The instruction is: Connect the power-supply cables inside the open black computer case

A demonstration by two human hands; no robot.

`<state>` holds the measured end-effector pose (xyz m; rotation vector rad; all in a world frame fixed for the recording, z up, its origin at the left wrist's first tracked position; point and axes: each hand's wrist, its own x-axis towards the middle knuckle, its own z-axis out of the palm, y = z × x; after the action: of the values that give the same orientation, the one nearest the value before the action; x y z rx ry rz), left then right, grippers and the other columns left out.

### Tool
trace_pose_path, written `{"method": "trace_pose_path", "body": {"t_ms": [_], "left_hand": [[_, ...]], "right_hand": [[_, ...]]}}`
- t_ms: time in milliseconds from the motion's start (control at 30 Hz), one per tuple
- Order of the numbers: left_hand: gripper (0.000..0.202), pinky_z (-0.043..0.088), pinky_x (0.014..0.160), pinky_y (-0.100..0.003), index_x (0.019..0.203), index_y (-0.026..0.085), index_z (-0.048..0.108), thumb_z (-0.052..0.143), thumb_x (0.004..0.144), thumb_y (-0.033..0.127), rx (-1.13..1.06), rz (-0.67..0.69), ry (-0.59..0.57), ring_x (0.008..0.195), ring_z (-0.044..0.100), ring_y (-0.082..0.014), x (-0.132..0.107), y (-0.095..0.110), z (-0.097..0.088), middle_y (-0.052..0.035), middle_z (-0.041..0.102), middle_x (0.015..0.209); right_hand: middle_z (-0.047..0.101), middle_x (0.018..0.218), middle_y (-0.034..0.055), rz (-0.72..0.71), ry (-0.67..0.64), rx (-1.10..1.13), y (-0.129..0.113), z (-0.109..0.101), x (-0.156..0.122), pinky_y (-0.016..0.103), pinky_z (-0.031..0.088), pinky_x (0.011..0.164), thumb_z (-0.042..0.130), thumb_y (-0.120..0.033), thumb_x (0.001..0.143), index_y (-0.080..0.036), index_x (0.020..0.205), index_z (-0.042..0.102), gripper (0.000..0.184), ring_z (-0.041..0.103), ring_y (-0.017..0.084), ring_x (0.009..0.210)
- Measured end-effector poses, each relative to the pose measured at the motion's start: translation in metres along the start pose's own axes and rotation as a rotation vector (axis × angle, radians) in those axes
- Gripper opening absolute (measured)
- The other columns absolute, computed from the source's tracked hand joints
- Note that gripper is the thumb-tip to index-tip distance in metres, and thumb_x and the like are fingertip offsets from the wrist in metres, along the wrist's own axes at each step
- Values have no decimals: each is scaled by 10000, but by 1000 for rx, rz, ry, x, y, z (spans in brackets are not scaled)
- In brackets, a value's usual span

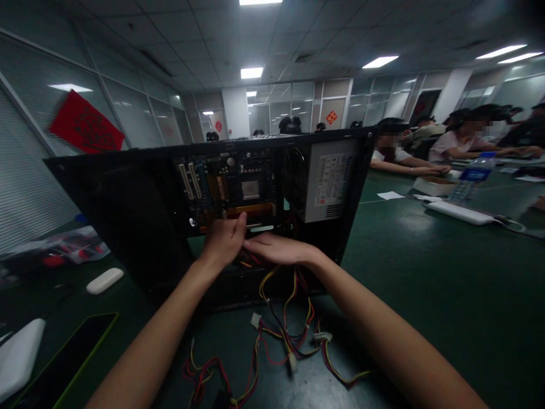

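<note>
1. Reading from the left: white, rounded plastic case on the dark green tabletop, well apart from both hands.
2. Black, boxy metal computer chassis stands on edge ahead of the person, exposed side toward them. Its long axis runs left to right across the view.
3. Left hand: inside the chassis outline, fingers curled, thumb on top and angled up. Fingertips hidden; cannot tell whether anything is pinched.
4. Dark, component-covered circuit board lies beyond and above the hands, upright in the chassis. Along its lower part run long, narrow orange slots, roughly level, in line with the chassis's long axis.
5. Key relation: the slots lie just above and behind the hands. The left thumb is nearest, its tip overlapping them in view; contact cannot be confirmed from this angle.
6. Right hand: back upward, fairly flat, fingers pointing left to the left hand, at or touching it. Underside hidden; cannot tell if it grips anything.
7. Red, yellow and black thin cables hang below the right hand and spread over the tabletop, near side.
8. Silver, box-shaped metal power supply: upper right of the chassis, apart from both hands.
</note>
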<state>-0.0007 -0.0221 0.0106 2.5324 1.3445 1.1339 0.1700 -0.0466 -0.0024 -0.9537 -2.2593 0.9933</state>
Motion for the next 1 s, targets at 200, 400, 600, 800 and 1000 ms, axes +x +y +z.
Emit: {"method": "trace_pose_path", "body": {"t_ms": [200, 400, 600, 800, 1000], "left_hand": [[589, 328, 576, -290, 532, 197, 505, 283, 1002, 473, -59, -27, 12, 516, 544, -151, -1, 0, -1, -17, 543, 503], [485, 415, 650, -279, 752, 181, 616, 301, 999, 454, -163, -31, 118, 678, 620, -175, 2, -3, -3, -31, 649, 682], [460, 437, 571, -255, 982, 170, 609, 289, 1004, 499, -379, -118, 8, 532, 578, -129, 5, -8, 2, -9, 649, 742], [441, 412, 570, -233, 1182, 161, 618, 665, 844, 440, -490, -22, -178, 584, 558, -131, 1, -2, 5, 31, 615, 678], [369, 415, 621, -250, 1162, 154, 670, 668, 835, 325, -430, 23, -113, 637, 556, -134, 1, -3, 5, 18, 628, 714]], "right_hand": [[574, 789, -17, -107, -146, 14, -1, -1, -2, 249, 386, 665, 614, -446, 885, -151, 904, 617, 295, 479, 123, 695], [611, 751, -17, -85, 37, 320, -3, -2, 0, 245, 409, 619, 661, -398, 806, -169, 907, 565, 268, 533, 125, 654], [531, 521, -46, 43, 442, 481, 1, -9, 2, 218, 294, 453, 604, -576, 810, -174, 773, 565, 405, 433, 88, 442], [525, 504, -42, 79, 611, 581, 3, -11, 4, 232, 295, 462, 663, -584, 731, -173, 711, 591, 418, 445, 95, 446], [634, 672, -1, 44, 647, 594, 8, -11, 7, 249, 372, 581, 717, -541, 698, -156, 734, 644, 393, 558, 128, 615]]}}
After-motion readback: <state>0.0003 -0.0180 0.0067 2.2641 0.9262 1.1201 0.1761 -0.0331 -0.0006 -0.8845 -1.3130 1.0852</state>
